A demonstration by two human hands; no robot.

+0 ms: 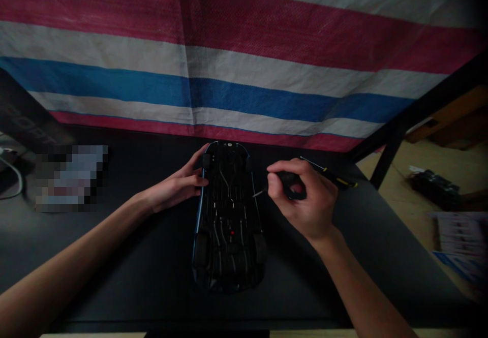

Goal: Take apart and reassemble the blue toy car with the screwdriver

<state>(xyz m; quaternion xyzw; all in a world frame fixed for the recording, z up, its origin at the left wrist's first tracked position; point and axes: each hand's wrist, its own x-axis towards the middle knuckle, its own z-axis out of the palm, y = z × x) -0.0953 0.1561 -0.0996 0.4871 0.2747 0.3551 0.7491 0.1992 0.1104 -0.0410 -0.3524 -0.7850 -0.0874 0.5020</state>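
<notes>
A toy car (229, 216) lies upside down on the black table, its dark underside with moulded lines and wheels facing up and a blue edge along its body. My left hand (181, 188) grips the car's left side near its far end, with the thumb at the edge. In my right hand (307, 201) is a small screwdriver (292, 184), its dark handle held between thumb and fingers. The thin shaft points left, and its tip is by the car's right edge; whether it touches is unclear.
Behind my right hand lies another screwdriver (345, 181) with a black and yellow handle. A blurred-out flat item (74, 178) is on the left, near a dark box (34, 114) and a white cable (17, 175). A striped sheet (244, 63) hangs behind the table (145, 277).
</notes>
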